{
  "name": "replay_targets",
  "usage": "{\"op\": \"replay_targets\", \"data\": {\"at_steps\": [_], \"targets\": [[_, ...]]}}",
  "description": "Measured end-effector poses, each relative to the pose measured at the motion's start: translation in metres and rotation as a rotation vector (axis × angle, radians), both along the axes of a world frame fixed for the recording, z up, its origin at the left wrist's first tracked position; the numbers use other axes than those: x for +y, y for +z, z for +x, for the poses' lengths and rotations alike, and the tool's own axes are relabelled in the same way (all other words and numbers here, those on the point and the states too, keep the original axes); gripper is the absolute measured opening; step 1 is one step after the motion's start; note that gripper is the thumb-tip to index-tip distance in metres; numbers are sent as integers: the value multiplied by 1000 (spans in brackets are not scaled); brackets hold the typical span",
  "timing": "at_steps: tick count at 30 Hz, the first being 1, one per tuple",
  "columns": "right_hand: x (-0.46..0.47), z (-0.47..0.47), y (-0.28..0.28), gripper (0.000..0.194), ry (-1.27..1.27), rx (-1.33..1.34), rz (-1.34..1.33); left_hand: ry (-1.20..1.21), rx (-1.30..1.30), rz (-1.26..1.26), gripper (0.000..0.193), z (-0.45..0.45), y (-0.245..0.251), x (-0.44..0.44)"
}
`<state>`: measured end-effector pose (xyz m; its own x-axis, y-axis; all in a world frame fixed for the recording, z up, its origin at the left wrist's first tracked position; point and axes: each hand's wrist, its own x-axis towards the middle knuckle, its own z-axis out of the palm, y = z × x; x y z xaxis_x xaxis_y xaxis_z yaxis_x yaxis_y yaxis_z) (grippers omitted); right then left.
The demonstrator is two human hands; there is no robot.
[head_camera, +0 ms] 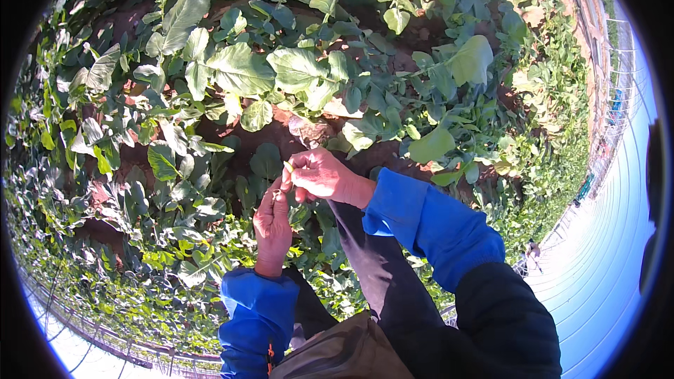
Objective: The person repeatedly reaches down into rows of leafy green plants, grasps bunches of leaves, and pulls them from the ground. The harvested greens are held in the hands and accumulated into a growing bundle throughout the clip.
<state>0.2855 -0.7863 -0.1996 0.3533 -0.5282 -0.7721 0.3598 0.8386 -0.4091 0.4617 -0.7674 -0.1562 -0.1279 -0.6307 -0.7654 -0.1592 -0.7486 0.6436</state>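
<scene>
Thumb and fingers of my right hand [329, 176] pinch a small pale-green plant piece [288, 167]. My left hand [273, 226] is raised just below it, fingertips meeting those of the right. Something small and brownish shows at the left fingertips, too small to name, and whether that hand grips it is unclear. Just beyond the hands, a pale, purplish, wrinkled lump [310, 131] sits on the soil among leaves. Broad-leaved green plants [239, 68] surround both hands, some leaves sunlit and others in shade.
My dark-trousered leg [376, 268] stands among the plants, and a brown bag or apron [347, 352] hangs at my front. On the right, a bare soil strip [576, 10] runs beside the ribbed greenhouse film [605, 231]. Another person [533, 251] appears far off at the right.
</scene>
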Motion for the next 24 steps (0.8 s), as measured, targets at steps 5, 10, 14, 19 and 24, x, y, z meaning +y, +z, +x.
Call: {"op": "replay_targets", "data": {"at_steps": [5, 10, 14, 19, 24], "targets": [[-30, -42, 6, 21, 86, 63, 82, 48, 144, 239, 38, -38, -1, -17], [-93, -159, -108, 14, 184, 1105, -595, -164, 34, 376, 13, -57, 17, -31], [-131, -165, -171, 18, 637, 1106, -740, -85, -23, 414, 16, -56, 9, -24], [-141, -148, -169, 13, 1107, 1120, -766, -81, -73, 404, 17, -55, 7, -25], [-132, -143, -113, 17, 1017, 1380, -664, -3, -111, 408, 24, -48, 13, -31]]}}
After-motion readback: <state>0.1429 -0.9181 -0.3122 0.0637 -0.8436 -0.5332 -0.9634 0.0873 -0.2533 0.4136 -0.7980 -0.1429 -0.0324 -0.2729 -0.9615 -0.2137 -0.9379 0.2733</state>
